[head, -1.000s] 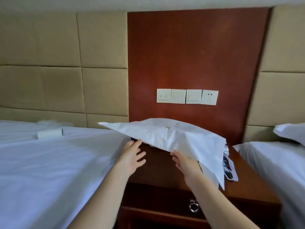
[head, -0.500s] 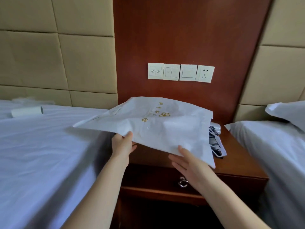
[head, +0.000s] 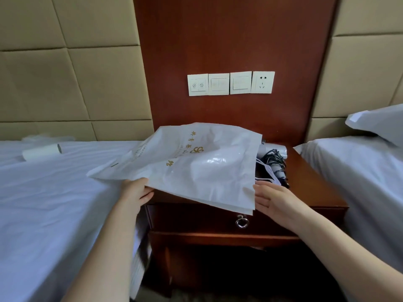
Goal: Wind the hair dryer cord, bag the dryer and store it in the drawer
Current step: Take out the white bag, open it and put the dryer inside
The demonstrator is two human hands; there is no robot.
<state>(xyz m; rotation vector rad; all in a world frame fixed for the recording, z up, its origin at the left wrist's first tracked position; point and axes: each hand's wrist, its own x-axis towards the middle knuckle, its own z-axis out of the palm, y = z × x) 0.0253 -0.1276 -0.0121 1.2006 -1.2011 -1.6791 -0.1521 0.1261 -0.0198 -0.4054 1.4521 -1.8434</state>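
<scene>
Now that the flat white plastic bag (head: pixel 196 168) has dropped lower over the nightstand, left hand (head: pixel 135 190) pinches its edge, right hand (head: pixel 274 200) stays open-fingered, ready for bagging.

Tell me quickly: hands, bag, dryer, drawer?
Left hand gripping white bag; right hand open beside its corner. Hair dryer with wound cord unbagged on nightstand. Drawer shut.
</scene>
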